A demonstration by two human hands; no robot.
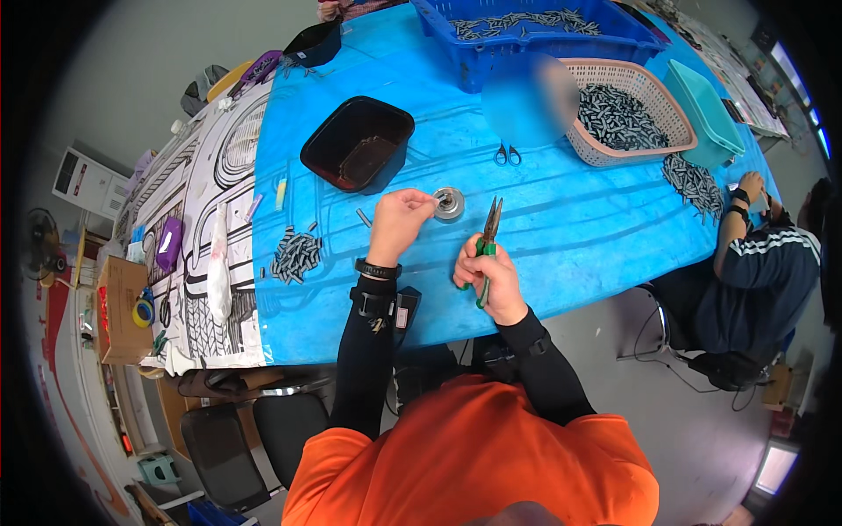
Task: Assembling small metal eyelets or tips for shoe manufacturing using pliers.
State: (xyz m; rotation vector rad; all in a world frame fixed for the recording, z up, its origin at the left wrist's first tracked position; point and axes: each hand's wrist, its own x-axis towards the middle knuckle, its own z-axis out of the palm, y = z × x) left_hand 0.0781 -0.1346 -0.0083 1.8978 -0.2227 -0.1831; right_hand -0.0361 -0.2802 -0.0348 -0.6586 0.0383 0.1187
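My left hand [402,226] is closed in a pinch beside a small round metal tin [450,207] with a dark centre. Its fingertips reach the tin's left rim, and whatever lies between them is too small to make out. In my right hand [496,279] are needle-nose pliers [492,230] with green handles, their jaws pointing up and away, just right of the tin. A single short grey piece [363,217] lies left of my left hand. Farther left is a heap of short grey-black tubular pieces [296,254].
A black bin [379,168] stands beyond my left hand. Small scissors [508,155] lie ahead. A pink basket [681,147] and a blue crate [474,68] hold many grey pieces, with a teal basket [707,118] alongside. Another person [761,263] works at the right edge.
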